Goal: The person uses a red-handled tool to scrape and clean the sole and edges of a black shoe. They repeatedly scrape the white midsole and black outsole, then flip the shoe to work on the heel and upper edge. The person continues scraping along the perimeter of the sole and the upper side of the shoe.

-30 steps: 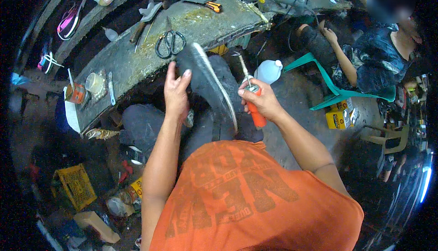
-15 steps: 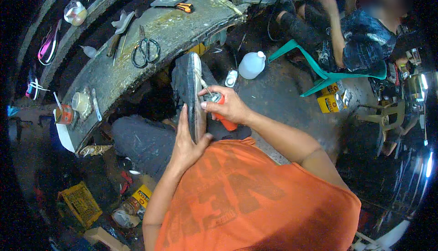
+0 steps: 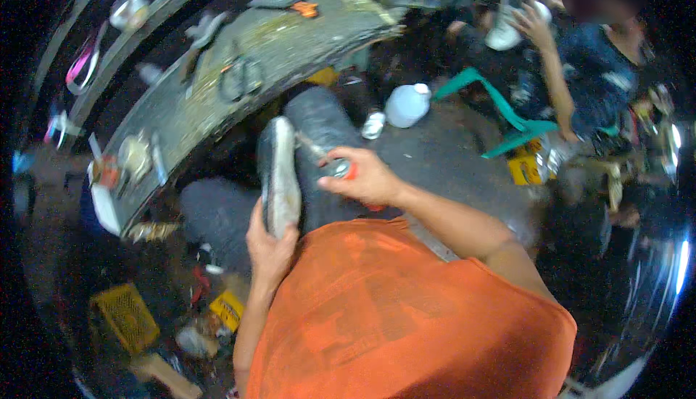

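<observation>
The left hand [image 3: 270, 252], partly curled, grips the near end of a dark, pale-soled shoe [image 3: 283, 181] in front of the orange shirt [image 3: 406, 305]; the right hand [image 3: 371, 178] is closed around an orange torch [image 3: 340, 169], its blurred nozzle [image 3: 312, 144] just beside the shoe, contact unclear

On the tabletop [image 3: 290, 55], a pale tub [image 3: 135, 154] is set at nine o'clock, dark-handled scissors [image 3: 241, 80] are laid toward eleven, and, through the blur, what seems an orange cutter [image 3: 306, 10] is placed near twelve.
</observation>
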The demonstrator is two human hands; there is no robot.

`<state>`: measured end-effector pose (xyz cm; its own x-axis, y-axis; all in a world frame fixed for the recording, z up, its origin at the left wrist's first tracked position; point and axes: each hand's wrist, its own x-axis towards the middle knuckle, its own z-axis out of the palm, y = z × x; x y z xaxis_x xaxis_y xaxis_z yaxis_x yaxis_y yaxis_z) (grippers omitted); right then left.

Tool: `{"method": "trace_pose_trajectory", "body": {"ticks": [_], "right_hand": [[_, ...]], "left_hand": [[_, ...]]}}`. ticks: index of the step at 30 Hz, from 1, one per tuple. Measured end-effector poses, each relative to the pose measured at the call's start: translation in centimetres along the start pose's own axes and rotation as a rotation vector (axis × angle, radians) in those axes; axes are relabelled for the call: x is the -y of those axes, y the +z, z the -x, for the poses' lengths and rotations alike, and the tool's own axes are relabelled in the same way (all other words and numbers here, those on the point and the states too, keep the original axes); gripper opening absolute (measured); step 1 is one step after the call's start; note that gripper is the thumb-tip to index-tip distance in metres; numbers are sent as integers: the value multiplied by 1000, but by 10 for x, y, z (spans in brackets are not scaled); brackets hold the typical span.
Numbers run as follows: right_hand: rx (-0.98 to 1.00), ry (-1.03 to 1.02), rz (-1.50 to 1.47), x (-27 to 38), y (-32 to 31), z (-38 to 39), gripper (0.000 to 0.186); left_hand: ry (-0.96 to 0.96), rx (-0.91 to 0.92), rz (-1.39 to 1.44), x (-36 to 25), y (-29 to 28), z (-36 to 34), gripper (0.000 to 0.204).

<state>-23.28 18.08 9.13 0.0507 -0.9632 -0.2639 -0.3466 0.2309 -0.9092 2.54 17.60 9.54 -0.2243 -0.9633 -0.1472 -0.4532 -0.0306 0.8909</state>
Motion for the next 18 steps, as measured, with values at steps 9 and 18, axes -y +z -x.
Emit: {"method": "trace_pose_trajectory", "body": {"ticks": [9, 18], "right_hand": [[194, -71, 357, 23, 34, -7, 46], [230, -140, 396, 32, 58, -32, 44]], "left_hand": [[35, -57, -20, 15, -7, 25, 76], [-21, -110, -17, 20, -15, 33, 83]]}}
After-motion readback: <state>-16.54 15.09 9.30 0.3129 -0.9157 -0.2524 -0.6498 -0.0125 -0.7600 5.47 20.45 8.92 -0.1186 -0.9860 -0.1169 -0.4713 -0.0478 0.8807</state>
